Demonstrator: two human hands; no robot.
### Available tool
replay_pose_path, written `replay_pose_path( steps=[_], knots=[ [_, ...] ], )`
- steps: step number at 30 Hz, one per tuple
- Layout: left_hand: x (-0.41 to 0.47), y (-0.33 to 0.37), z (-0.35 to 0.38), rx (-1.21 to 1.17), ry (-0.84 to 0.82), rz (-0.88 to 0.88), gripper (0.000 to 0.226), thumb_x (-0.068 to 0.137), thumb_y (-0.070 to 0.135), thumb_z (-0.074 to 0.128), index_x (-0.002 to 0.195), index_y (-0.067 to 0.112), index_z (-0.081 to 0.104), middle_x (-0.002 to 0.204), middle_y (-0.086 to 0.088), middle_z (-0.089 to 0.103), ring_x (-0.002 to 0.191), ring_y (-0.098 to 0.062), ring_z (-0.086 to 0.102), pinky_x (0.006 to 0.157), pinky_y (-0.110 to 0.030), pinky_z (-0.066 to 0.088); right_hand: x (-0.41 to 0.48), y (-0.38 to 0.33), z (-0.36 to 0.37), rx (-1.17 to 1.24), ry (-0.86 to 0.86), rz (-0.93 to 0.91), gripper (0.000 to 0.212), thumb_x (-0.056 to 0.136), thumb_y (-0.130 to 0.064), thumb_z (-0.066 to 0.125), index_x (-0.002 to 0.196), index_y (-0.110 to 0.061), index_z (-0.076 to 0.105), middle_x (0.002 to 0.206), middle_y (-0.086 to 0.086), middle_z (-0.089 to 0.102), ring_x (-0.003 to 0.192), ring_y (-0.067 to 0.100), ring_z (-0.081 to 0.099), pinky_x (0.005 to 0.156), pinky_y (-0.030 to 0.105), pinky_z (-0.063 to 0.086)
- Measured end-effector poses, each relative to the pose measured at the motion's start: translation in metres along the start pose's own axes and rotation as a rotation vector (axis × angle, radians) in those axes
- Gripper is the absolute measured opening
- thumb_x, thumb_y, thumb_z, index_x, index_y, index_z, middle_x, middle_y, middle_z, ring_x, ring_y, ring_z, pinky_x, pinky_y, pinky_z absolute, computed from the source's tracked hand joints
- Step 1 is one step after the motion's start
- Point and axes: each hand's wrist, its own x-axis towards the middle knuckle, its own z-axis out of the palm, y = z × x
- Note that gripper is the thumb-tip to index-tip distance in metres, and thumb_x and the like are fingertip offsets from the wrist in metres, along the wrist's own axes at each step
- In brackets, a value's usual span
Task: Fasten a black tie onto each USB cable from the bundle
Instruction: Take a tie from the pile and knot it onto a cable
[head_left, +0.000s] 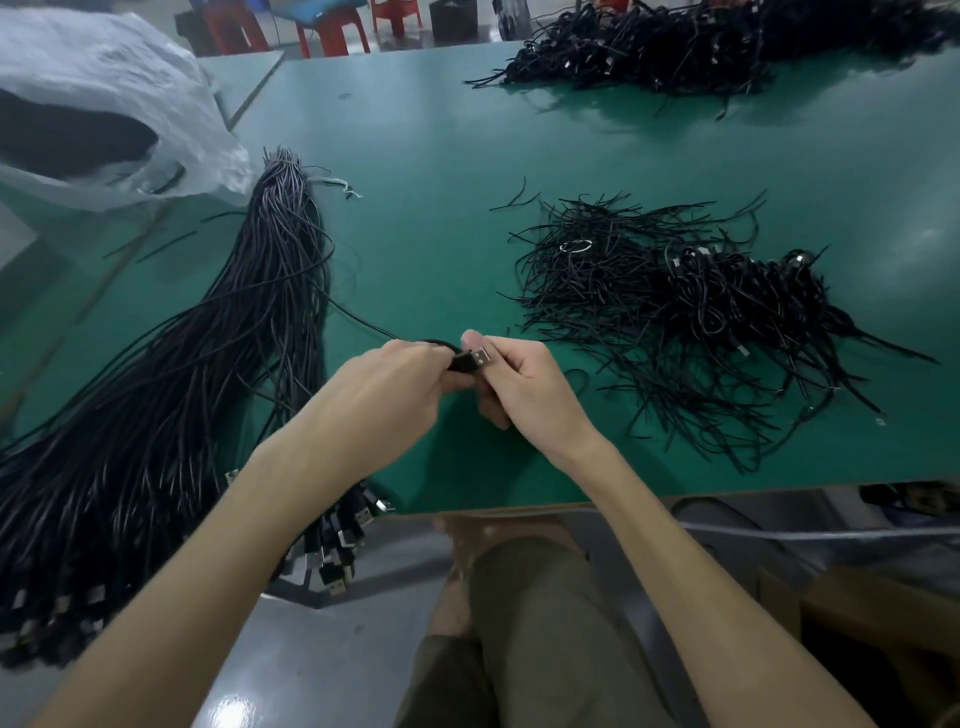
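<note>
Cord of thin black USB cable (363, 321) looks light, floppy; left hand (395, 387) grips behind its stiff plug (483, 357), right hand (524, 387) pinches the plug itself, the surest hold.

Table top (441, 182) plain teal-green. Cable bundle (208, 338) at 9 o'clock black with a purplish-grey sheen, plug ends black and silver. USB plug (480, 357) at centre: black housing, silver tip. Tie pile (649, 322) at 3 o'clock black. Far heap (701, 47) at 1 o'clock black. Bag (104, 78) at 10 o'clock translucent white. Stools (332, 31) at 12 o'clock red. Shorts (530, 623) at 6 o'clock olive. Floor (311, 665) glossy grey.
</note>
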Motion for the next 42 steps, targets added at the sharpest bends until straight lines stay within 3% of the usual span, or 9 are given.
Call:
replay_pose_path(
  steps=[4,8,12,15,17,20,25,35,42],
  knots=[
    [0.01,-0.02,0.014,-0.281,0.224,-0.026,0.028,0.108,0.028,0.051,0.122,0.012,0.068,0.124,-0.005,0.071,0.099,-0.023,0.067,0.086,-0.04,0.051,-0.002,-0.003,-0.003,0.057,-0.026,-0.025,0.051,0.11,-0.032,0.046,0.064,-0.011,0.047,0.048,0.004,0.042,0.042,0.02,0.037,0.047,0.032,0.033],
    [0.019,-0.024,0.027,-1.038,0.312,-0.082,0.037,0.109,0.024,0.046,0.139,0.005,0.059,0.141,0.0,0.062,0.123,-0.011,0.064,0.112,-0.032,0.046,-0.001,-0.003,-0.003,0.059,-0.093,-0.01,0.053,0.11,-0.029,0.045,0.062,-0.009,0.046,0.052,0.003,0.037,0.042,0.015,0.033,0.045,0.028,0.028],
    [0.029,-0.018,0.025,-1.849,0.313,-0.122,0.045,0.112,0.03,0.035,0.134,-0.003,0.057,0.13,-0.012,0.07,0.122,-0.022,0.067,0.102,-0.032,0.055,0.0,0.0,0.0,0.002,-0.135,-0.013,0.055,0.11,-0.032,0.046,0.06,-0.008,0.046,0.047,-0.008,0.035,0.041,0.01,0.031,0.046,0.021,0.027],
    [0.03,-0.013,0.012,-2.326,0.192,-0.168,0.04,0.112,0.029,0.034,0.116,0.003,0.064,0.101,-0.002,0.076,0.085,-0.01,0.074,0.073,-0.022,0.058,0.0,0.001,0.003,-0.015,-0.124,-0.017,0.056,0.108,-0.038,0.047,0.057,-0.014,0.044,0.047,-0.008,0.033,0.042,0.009,0.028,0.048,0.018,0.026],
    [0.026,-0.012,0.006,-2.452,0.05,-0.12,0.036,0.112,0.026,0.036,0.096,0.013,0.066,0.072,0.009,0.061,0.049,-0.004,0.048,0.052,-0.017,0.04,0.0,0.0,0.004,-0.023,-0.111,-0.027,0.059,0.106,-0.044,0.047,0.055,-0.015,0.041,0.048,-0.005,0.032,0.043,0.012,0.027,0.048,0.02,0.025],
    [0.018,-0.019,0.001,-2.151,-0.151,0.02,0.04,0.108,0.031,0.041,0.075,0.02,0.063,0.059,0.013,0.036,0.045,-0.006,0.021,0.048,-0.024,0.022,-0.002,0.0,0.004,-0.043,-0.108,-0.039,0.068,0.101,-0.056,0.048,0.056,-0.008,0.033,0.049,0.0,0.028,0.046,0.015,0.022,0.049,0.024,0.021],
    [0.002,-0.036,-0.016,-1.364,-0.262,0.098,0.041,0.096,0.044,0.056,0.067,0.016,0.061,0.054,0.005,0.031,0.046,-0.011,0.026,0.049,-0.024,0.021,-0.005,-0.001,0.009,-0.181,-0.163,-0.057,0.062,0.099,-0.058,0.052,0.054,-0.019,0.035,0.05,-0.006,0.031,0.05,0.013,0.024,0.052,0.031,0.021],
    [-0.023,-0.037,-0.032,-0.791,-0.685,0.247,0.046,0.099,0.05,0.053,0.078,0.016,0.077,0.055,-0.002,0.047,0.044,-0.018,0.033,0.047,-0.023,0.028,-0.006,0.0,0.007,-0.308,-0.222,-0.061,0.05,0.099,-0.047,0.056,0.074,-0.006,0.067,0.06,0.02,0.056,0.053,0.021,0.045,0.055,0.046,0.043],
    [-0.014,-0.01,-0.017,-0.174,-0.312,-0.08,0.04,0.106,0.043,0.049,0.078,0.025,0.071,0.071,0.003,0.071,0.059,-0.009,0.062,0.061,-0.028,0.049,-0.004,0.001,0.005,-0.284,-0.136,-0.051,0.033,0.105,-0.018,0.056,0.076,-0.007,0.065,0.055,0.004,0.053,0.052,0.015,0.044,0.056,0.042,0.039]
  ],
)
